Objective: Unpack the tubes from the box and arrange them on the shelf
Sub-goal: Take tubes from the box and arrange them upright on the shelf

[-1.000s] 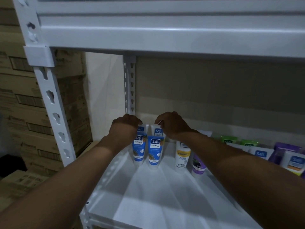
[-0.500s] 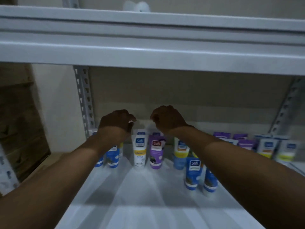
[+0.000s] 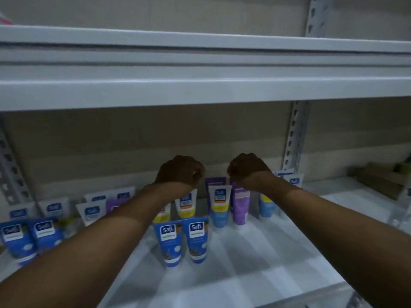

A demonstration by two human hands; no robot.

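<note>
Evidently the Safi tubes (image 3: 170, 241) stand cap-down so labels face you; your left hand (image 3: 180, 172) and right hand (image 3: 246, 170) curl above them, grasp unclear

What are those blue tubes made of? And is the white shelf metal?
Blue tubes: probably soft plastic, glossy, with printed labels and wide flat tops. Shelf: looks like painted metal, smooth pale grey; its slotted uprights suggest steel.

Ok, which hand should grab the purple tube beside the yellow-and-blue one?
Probably right: the right hand is just above the purple tube; the left hand sits further left, over an orange-banded tube.
</note>
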